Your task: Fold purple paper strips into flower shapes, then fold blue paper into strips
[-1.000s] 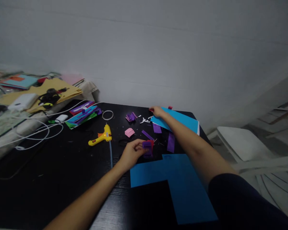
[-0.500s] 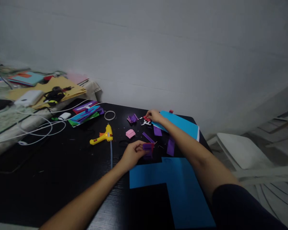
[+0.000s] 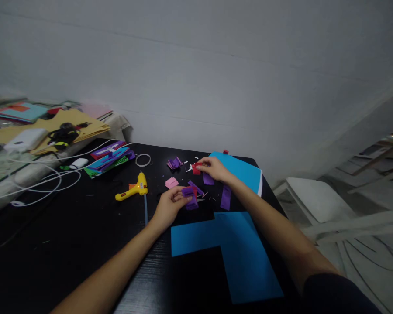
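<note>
I've got my left hand (image 3: 169,205) pinching folded purple paper (image 3: 191,203). My right hand (image 3: 215,169) pinches a red piece (image 3: 195,170) beside white scraps (image 3: 189,169); yellow glue gun (image 3: 139,187) lies off left.

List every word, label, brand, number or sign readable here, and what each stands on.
No text can be read.
Yellow glue gun: small markings on its body, too small to read.
White box: a dark mark, too blurred to tell whether it is a logo.
Purple folded piece and red piece in the hands: no writing visible.
</note>
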A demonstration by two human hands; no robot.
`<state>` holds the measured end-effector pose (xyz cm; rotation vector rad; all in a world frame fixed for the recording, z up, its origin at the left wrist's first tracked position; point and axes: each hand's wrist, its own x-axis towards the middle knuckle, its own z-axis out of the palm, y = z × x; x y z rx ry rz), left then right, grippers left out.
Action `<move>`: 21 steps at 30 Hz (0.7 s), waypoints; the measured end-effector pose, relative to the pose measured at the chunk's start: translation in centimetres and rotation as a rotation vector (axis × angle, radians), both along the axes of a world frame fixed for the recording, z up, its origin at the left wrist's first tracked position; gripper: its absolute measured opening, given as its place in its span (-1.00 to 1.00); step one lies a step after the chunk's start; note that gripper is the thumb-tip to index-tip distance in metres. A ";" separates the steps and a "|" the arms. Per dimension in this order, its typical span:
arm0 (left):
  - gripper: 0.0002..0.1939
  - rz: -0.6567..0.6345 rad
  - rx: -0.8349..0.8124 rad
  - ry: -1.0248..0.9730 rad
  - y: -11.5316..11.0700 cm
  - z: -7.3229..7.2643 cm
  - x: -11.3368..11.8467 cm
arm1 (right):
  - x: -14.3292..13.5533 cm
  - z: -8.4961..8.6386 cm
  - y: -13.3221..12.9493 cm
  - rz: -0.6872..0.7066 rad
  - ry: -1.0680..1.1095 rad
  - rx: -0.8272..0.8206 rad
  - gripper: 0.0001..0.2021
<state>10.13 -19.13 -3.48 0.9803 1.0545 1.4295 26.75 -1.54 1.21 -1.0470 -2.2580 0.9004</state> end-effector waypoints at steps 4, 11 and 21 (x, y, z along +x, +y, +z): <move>-0.60 0.013 -0.013 -0.098 0.1 0.9 -0.4 | 2.8 -0.1 -6.9 0.064 0.264 -0.325 -0.80; -0.66 -0.167 -0.153 -0.280 -0.5 1.1 0.1 | 3.6 -1.2 -12.7 -0.018 0.373 -0.178 -0.95; -0.66 -0.250 -0.197 -0.177 -0.5 1.0 -0.3 | 3.0 -1.6 -13.6 0.130 0.406 -0.227 -0.86</move>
